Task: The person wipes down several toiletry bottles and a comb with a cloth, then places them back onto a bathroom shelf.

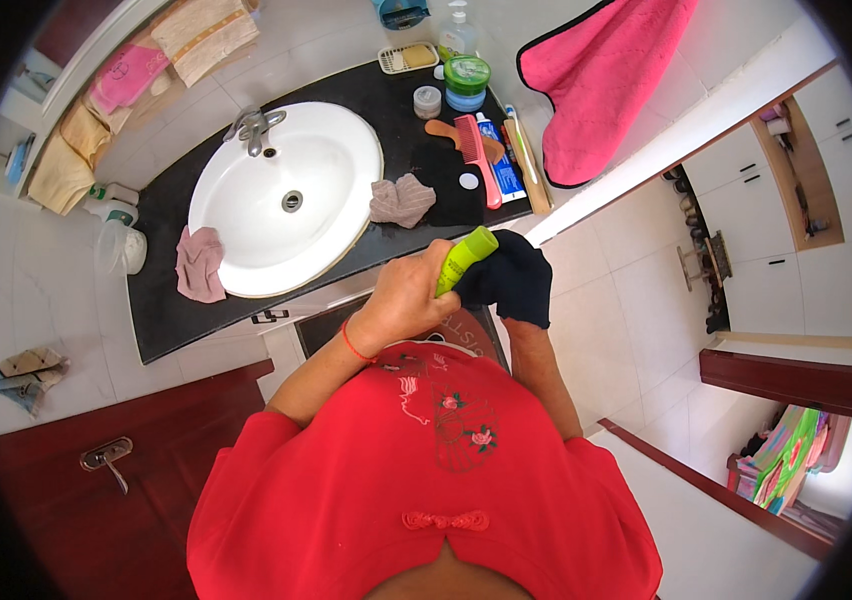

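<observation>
My left hand (408, 290) is closed around a slim lime-green bottle (468, 258), which tilts up to the right above the counter's front edge. A dark navy cloth (518, 278) that looks like a sock covers my right hand down to the wrist. That hand's fingers are hidden inside or behind it. The bottle's upper end reaches the cloth's left side; whether they touch I cannot tell. Just beyond, a black cloth (444, 185) with a white round spot lies on the counter, beside a crumpled grey-brown cloth (403, 200) on the basin's right rim.
A white basin (341, 125) with a metal tap (255, 125) is set in the black counter (171, 325). A pink cloth (201, 264) hangs at its left. A pink comb (477, 160), toothpaste tube (502, 165), jars and soap dish (408, 58) stand right. A dark red door (176, 450) is lower left.
</observation>
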The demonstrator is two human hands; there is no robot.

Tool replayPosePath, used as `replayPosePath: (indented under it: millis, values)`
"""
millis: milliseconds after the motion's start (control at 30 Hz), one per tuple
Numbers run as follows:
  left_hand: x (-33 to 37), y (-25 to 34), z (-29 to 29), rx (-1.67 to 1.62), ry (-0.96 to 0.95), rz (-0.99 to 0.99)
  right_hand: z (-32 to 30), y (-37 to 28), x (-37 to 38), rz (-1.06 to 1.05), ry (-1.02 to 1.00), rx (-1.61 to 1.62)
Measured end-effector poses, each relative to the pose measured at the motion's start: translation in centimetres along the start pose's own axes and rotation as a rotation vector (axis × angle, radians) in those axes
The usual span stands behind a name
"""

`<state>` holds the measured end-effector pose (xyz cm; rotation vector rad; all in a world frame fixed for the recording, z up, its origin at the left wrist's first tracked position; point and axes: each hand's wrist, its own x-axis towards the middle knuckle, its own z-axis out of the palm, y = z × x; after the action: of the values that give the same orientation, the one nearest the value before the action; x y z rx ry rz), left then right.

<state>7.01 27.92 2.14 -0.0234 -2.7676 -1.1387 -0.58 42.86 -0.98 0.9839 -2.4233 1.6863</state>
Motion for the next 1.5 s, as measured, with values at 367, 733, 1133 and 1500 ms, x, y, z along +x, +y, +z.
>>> replayPosePath:
  millis: [367, 733, 1133, 1500]
  values:
    - [-0.3, 0.8, -0.1, 0.295, 0.106, 0.051, -1.1, -4.2, 1.7, 0.623, -0.045, 0.393]
    - [-0.5, 0.1, -0.6, 0.187, 0.116, 0.034, -0.3, -1.4, 0.9, 0.095, -0.144, -0.030]
    - [-0.9, 0.1, -0.6, 0.203, 0.072, 0.040, -0.5, -3.0, 1.3, -0.012, -0.228, -0.473]
    - [-1.8, 0.0, -3.2, -0.585, -0.410, -0.113, -1.1, -1.0, 1.3, 0.169, -0.234, 0.162]
